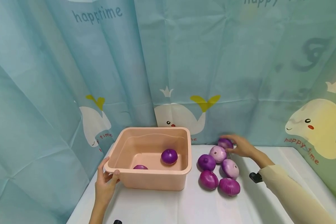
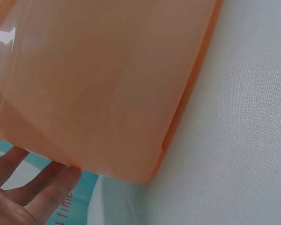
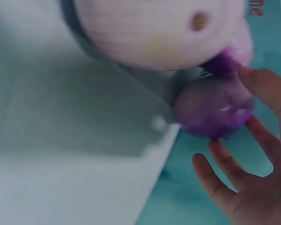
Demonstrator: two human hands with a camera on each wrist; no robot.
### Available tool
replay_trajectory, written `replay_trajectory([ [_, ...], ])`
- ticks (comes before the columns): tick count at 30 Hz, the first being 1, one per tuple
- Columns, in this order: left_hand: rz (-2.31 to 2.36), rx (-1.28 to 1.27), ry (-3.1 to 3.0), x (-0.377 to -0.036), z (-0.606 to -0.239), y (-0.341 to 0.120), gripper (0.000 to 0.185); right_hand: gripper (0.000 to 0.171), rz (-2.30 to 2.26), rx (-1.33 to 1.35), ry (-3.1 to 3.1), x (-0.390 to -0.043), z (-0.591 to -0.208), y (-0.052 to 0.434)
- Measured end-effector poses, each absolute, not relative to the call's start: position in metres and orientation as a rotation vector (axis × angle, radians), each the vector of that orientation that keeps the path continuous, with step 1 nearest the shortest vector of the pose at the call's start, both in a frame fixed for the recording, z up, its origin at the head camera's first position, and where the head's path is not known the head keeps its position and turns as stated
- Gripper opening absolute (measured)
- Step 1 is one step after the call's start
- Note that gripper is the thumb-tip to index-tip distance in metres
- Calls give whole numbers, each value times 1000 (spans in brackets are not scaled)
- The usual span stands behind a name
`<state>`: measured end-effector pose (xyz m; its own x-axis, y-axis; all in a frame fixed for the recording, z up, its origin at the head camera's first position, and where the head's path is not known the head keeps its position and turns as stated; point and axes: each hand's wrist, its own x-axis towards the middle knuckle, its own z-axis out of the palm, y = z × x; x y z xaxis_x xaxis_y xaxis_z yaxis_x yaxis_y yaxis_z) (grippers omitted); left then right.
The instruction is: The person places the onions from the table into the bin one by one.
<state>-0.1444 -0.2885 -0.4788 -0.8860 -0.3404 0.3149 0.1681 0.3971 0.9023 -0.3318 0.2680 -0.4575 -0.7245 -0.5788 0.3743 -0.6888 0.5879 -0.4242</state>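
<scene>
My left hand [image 1: 105, 186] grips the near left corner of a pink plastic bin [image 1: 154, 180], thumb at the front and fingers along the left side. In the left wrist view, fingertips [image 2: 70, 178] meet the bin's wall. Inside lie two purple onions: one [image 1: 169, 156] toward the right, the other [image 1: 140, 167] partly hidden by the front rim. At the table's far edge, my right hand [image 1: 242, 147] has thumb and fingers around a red onion [image 1: 225, 142]. The right wrist view shows that onion [image 3: 215, 108] between them, beyond a large pale onion [image 3: 154, 33].
Several more red onions cluster right of the bin, among them a pale one [image 1: 217, 154], a dark one [image 1: 207, 162] and a striped one [image 1: 229, 186]. A blue curtain [image 1: 184, 62] with whale prints hangs behind the white table [image 1: 162, 208].
</scene>
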Motion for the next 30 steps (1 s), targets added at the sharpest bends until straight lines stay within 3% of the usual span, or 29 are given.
replay_trajectory([
  [8,-1489,177,-2219,-144,-481,-288,67,66,732,1003,-2591,-331,-481,273],
  [30,-1471,168,-2206,-145,-479,-287,67,61,844,831,-2615,-334,-489,278],
])
